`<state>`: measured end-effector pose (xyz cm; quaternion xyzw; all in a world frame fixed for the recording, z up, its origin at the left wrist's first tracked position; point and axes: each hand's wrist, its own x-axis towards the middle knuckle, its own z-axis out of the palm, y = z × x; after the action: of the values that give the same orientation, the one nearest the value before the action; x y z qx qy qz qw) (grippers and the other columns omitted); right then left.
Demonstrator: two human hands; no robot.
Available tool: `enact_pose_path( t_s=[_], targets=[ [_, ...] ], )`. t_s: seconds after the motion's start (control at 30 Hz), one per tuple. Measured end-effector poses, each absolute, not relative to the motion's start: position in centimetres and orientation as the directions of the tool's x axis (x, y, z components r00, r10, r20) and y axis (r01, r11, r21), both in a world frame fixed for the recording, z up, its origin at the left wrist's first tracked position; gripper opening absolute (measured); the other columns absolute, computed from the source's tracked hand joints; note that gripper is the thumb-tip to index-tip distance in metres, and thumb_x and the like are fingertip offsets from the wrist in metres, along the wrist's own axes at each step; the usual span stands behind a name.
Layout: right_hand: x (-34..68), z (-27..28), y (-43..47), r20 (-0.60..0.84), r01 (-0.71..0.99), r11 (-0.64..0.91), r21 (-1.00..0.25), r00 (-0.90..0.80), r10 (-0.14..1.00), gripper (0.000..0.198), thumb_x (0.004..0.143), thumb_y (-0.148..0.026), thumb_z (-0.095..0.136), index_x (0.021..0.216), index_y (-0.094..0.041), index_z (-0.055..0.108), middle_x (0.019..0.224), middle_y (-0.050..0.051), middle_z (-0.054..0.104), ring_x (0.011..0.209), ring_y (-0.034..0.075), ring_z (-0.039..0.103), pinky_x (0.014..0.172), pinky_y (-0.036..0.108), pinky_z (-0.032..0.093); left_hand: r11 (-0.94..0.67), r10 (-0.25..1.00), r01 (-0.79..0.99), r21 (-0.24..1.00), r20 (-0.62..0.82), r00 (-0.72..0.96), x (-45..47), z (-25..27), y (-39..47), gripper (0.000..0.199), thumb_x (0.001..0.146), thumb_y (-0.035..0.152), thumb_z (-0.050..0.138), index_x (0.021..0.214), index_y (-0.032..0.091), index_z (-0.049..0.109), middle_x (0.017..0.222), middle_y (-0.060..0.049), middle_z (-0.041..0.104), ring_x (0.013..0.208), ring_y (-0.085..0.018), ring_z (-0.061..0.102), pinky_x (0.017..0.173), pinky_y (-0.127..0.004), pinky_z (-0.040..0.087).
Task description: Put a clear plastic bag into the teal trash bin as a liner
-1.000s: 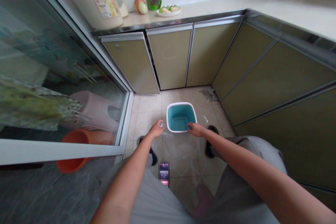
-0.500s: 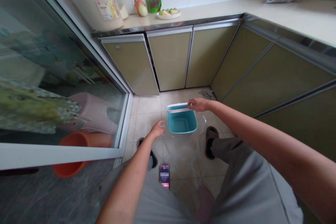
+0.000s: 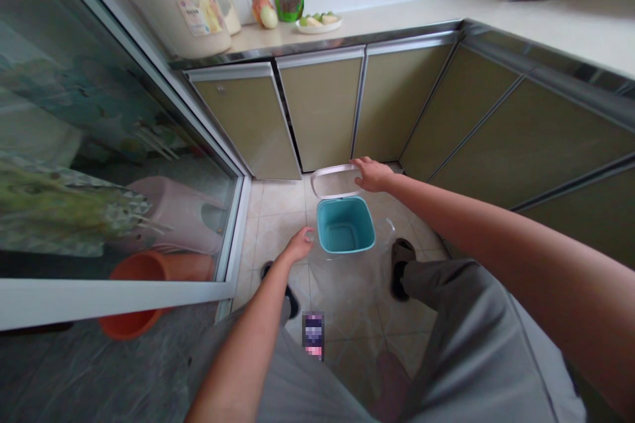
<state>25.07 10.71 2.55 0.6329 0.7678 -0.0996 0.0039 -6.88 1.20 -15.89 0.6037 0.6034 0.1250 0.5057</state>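
A teal trash bin (image 3: 346,223) stands open on the tiled floor between my feet. Its white rim ring (image 3: 327,171) is tilted up at the back edge, and my right hand (image 3: 372,174) grips the ring's right end. Left of the bin, my left hand (image 3: 299,243) is closed, with a bit of clear plastic at the fingertips. That plastic looks like a see-through bag (image 3: 347,272) spread around and in front of the bin, though its outline is hard to make out.
Cabinets (image 3: 322,109) stand behind and to the right. A glass sliding door (image 3: 238,211) is on the left, with an orange bucket (image 3: 131,268) past it. A pixelated phone-like object (image 3: 313,334) lies near my legs. A plate of food (image 3: 319,24) sits on the counter.
My right hand has lifted the white rim ring up and back from just above the bin's rear edge to a steeper tilt. My left hand has barely moved.
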Motion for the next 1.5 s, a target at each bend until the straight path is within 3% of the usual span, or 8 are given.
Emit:
enact_pose_path(
  t_s=[0.17, 0.57, 0.93, 1.07, 1.17, 1.23, 1.33, 1.5],
  targets=[
    [25.3, 1.7, 10.8, -0.1, 0.97, 0.178, -0.165, -0.196, 0.976, 0.082, 0.091, -0.033, 0.057, 0.166, -0.026, 0.026, 0.168, 0.018, 0.029, 0.136, 0.038, 0.053, 0.105, 0.049, 0.049, 0.239, 0.868, 0.606, 0.759, -0.446, 0.216, -6.7, -16.3, 1.3, 0.053, 0.083, 0.011, 0.066, 0.136, 0.015, 0.059, 0.075, 0.002, 0.06, 0.06, -0.01, 0.05, 0.061, -0.021, 0.04],
    [26.4, 1.3, 11.6, -0.158, 0.979, 0.075, -0.192, -0.106, 0.982, 0.096, 0.088, -0.036, 0.062, 0.169, -0.038, 0.009, 0.174, 0.012, 0.007, 0.134, 0.04, 0.055, 0.102, 0.052, 0.051, 0.269, 0.847, 0.594, 0.758, -0.48, 0.228, -6.7, -16.8, 1.3, 0.053, 0.086, 0.01, 0.061, 0.138, 0.017, 0.055, 0.075, 0.003, 0.057, 0.057, -0.009, 0.049, 0.054, -0.019, 0.035],
    [28.7, 0.0, 12.0, -0.181, 0.977, 0.038, -0.21, -0.077, 0.98, 0.1, 0.089, -0.037, 0.062, 0.168, -0.04, 0.001, 0.175, 0.012, 0.003, 0.134, 0.041, 0.056, 0.102, 0.053, 0.052, 0.239, 0.851, 0.623, 0.745, -0.47, 0.236, -6.5, -16.5, 1.2, 0.052, 0.085, 0.011, 0.061, 0.137, 0.017, 0.057, 0.074, 0.003, 0.058, 0.056, -0.009, 0.049, 0.056, -0.02, 0.038],
    [29.5, -0.5, 11.8, -0.093, 0.971, 0.03, -0.239, -0.054, 0.994, 0.095, 0.09, -0.035, 0.059, 0.169, -0.036, 0.006, 0.174, 0.013, 0.012, 0.131, 0.038, 0.058, 0.1, 0.05, 0.053, 0.241, 0.845, 0.642, 0.728, -0.483, 0.231, -6.4, -16.5, 1.3, 0.054, 0.084, 0.012, 0.063, 0.137, 0.018, 0.058, 0.074, 0.004, 0.059, 0.055, -0.009, 0.05, 0.057, -0.021, 0.039],
    [30.2, -2.1, 10.8, -0.03, 0.964, -0.082, -0.254, 0.076, 0.997, 0.082, 0.092, -0.037, 0.056, 0.166, -0.029, 0.022, 0.166, 0.017, 0.032, 0.125, 0.036, 0.062, 0.097, 0.048, 0.054, 0.24, 0.844, 0.641, 0.729, -0.483, 0.233, -6.4, -16.3, 1.4, 0.053, 0.083, 0.011, 0.064, 0.136, 0.018, 0.058, 0.073, 0.004, 0.059, 0.056, -0.009, 0.051, 0.057, -0.02, 0.039],
    [31.0, -4.1, 9.6, -0.163, 0.95, -0.21, -0.232, 0.175, 0.971, 0.068, 0.094, -0.044, 0.056, 0.157, -0.022, 0.042, 0.151, 0.02, 0.05, 0.121, 0.036, 0.064, 0.095, 0.047, 0.054, 0.24, 0.843, 0.64, 0.73, -0.483, 0.236, -6.3, -16.1, 1.4, 0.052, 0.084, 0.01, 0.063, 0.135, 0.018, 0.058, 0.072, 0.005, 0.058, 0.056, -0.009, 0.051, 0.057, -0.019, 0.039],
    [32.2, -7.8, 7.4, -0.468, 0.932, -0.324, -0.163, 0.216, 0.857, 0.056, 0.096, -0.054, 0.052, 0.127, -0.011, 0.068, 0.125, 0.023, 0.068, 0.116, 0.036, 0.067, 0.092, 0.042, 0.053, 0.246, 0.84, 0.648, 0.721, -0.492, 0.228, -6.2, -15.6, 1.2, 0.053, 0.084, 0.009, 0.064, 0.136, 0.018, 0.057, 0.072, 0.005, 0.058, 0.055, -0.008, 0.051, 0.055, -0.019, 0.039],
    [32.7, -12.6, 3.3, -0.62, 0.857, -0.456, -0.24, 0.226, 0.751, 0.06, 0.097, -0.062, 0.049, 0.09, -0.009, 0.076, 0.089, 0.018, 0.074, 0.086, 0.027, 0.072, 0.074, 0.032, 0.051, 0.257, 0.85, 0.651, 0.714, -0.488, 0.2, -6.3, -15.0, 0.8, 0.061, 0.076, 0.004, 0.071, 0.133, 0.018, 0.058, 0.074, 0.005, 0.061, 0.062, -0.009, 0.056, 0.059, -0.018, 0.043]
  ],
)
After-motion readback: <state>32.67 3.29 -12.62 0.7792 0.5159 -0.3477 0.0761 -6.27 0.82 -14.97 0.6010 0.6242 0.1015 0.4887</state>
